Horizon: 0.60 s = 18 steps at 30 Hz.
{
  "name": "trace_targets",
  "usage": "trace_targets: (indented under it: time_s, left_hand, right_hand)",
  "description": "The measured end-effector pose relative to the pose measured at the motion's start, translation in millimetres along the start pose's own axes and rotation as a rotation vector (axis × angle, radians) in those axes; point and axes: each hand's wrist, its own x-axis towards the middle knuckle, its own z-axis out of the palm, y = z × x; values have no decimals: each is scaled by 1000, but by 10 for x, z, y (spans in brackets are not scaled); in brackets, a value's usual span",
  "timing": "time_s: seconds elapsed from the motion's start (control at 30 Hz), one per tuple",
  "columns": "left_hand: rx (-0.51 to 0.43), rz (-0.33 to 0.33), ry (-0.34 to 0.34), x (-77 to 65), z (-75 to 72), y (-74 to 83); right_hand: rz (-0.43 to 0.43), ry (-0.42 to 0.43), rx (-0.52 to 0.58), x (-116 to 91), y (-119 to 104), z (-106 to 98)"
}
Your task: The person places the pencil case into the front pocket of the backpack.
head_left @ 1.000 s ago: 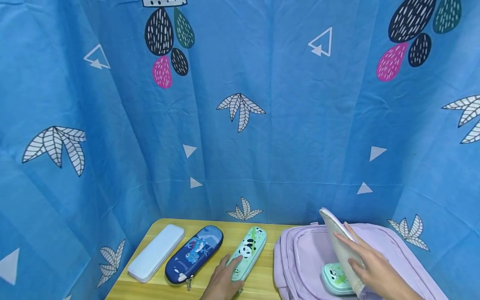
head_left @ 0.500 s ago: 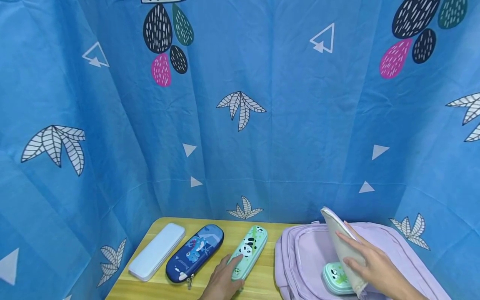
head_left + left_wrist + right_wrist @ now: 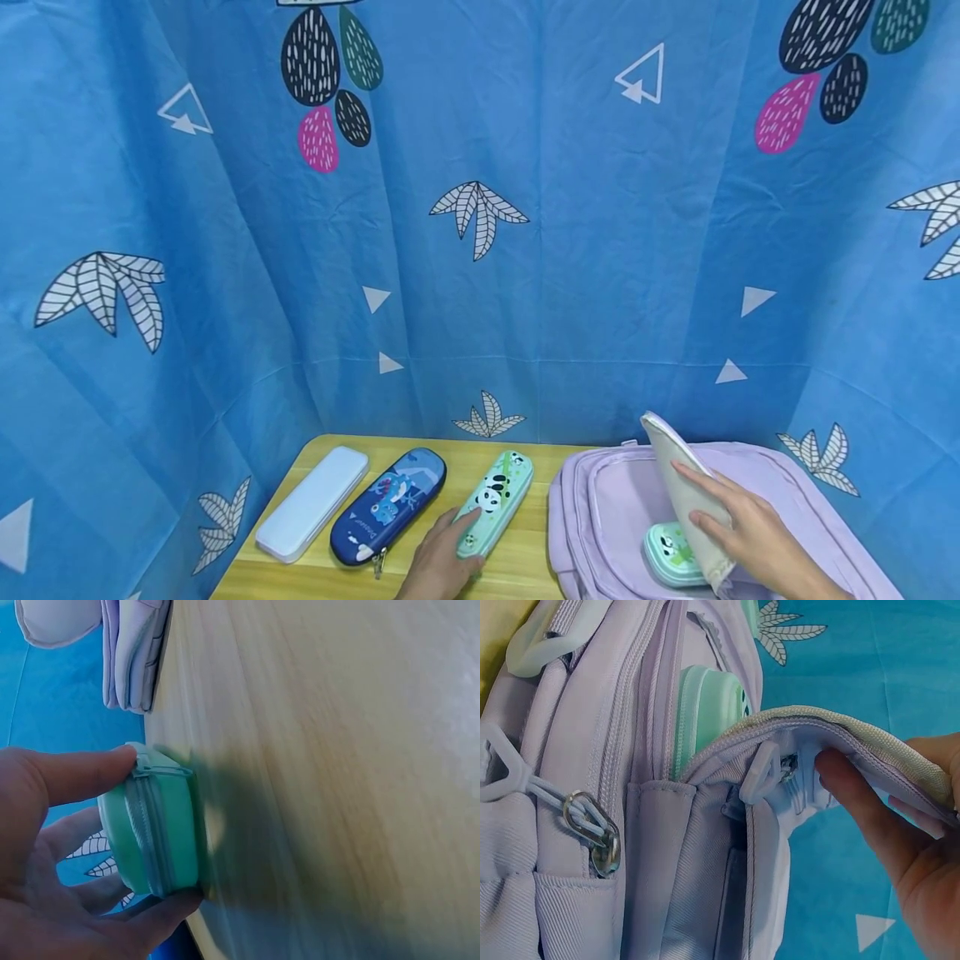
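On the table, my left hand (image 3: 441,557) grips the near end of a mint-green panda pencil case (image 3: 498,492). The left wrist view shows the thumb by the zipper of this pencil case (image 3: 154,825) and fingers along the opposite side. My right hand (image 3: 753,525) holds up the front flap (image 3: 686,492) of a lilac backpack (image 3: 622,483). Seen from the right wrist, that hand (image 3: 922,847) has its thumb on the inner side of the flap (image 3: 855,739). A second green panda pencil case (image 3: 671,554) lies in the backpack's opened front pocket, partly covered by the flap.
Left of my left hand lie a navy dinosaur pencil case (image 3: 388,506) and a pale blue pencil case (image 3: 312,504). The wooden table (image 3: 360,579) ends at a blue patterned curtain (image 3: 480,317) behind and at the left.
My left hand has shifted very slightly at the near end of the green pencil case. The right hand still holds the flap in about the same place.
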Motion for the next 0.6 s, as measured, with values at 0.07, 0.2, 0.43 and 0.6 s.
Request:
trace_targets:
  time_s: [0.07,0.2,0.43,0.6]
  left_hand:
    - [-4,14,21,-5,-10,-13]
    - [-17,39,46,-6,-58,-28]
    - [-35,75,27,6,-154,-35]
    - [-26,113,-1,-6,-204,-32]
  right_hand:
    - [10,-3,10,-1,-9,3]
    - [37,-12,25,3,-35,2]
    - [48,-6,28,16,-80,17]
    - [7,26,20,26,-112,28]
